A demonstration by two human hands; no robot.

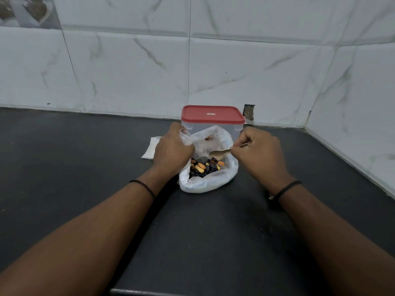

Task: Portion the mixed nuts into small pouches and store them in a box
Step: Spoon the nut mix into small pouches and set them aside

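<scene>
Left hand (171, 149) grips a small pouch (185, 136) above the nut bag (208, 176). Right hand (257, 150) pinches a spoon (221, 154) over the mixed nuts (205, 166).

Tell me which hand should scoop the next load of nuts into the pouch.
Right. The right hand already pinches the spoon just above the mixed nuts, while the left hand is busy gripping the small pouch beside it.

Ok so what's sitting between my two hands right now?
In the head view, the open bag of mixed nuts lies between the left hand and right hand, with the spoon over it.
</scene>
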